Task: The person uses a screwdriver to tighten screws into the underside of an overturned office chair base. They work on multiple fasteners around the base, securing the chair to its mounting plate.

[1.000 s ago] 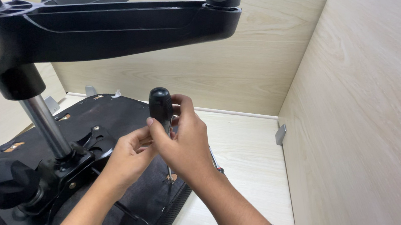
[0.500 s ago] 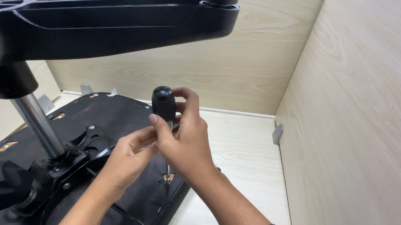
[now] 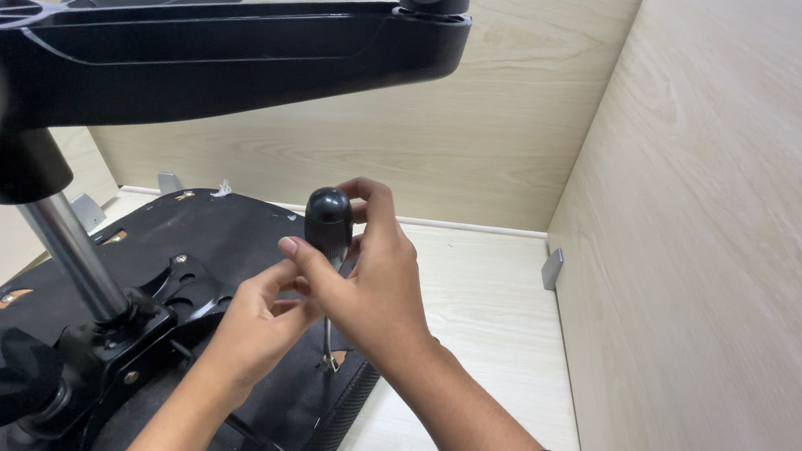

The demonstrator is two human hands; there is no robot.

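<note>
Both hands have shifted slightly rightward with the tool since the earlier frame. Right hand [image 3: 377, 284] is wrapped around the black rounded-handle screwdriver [image 3: 328, 226], held upright with its metal shaft down on the black upturned chair seat underside [image 3: 221, 236]. Left hand [image 3: 256, 325] pinches the shaft just below the handle, beside the chrome gas-lift column [image 3: 73, 258].

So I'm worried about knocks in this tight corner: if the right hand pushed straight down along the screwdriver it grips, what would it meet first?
Most likely the black seat underside, where the screwdriver shaft ends near the seat's edge. The right hand sits just above it, though depth is hard to judge.
</note>
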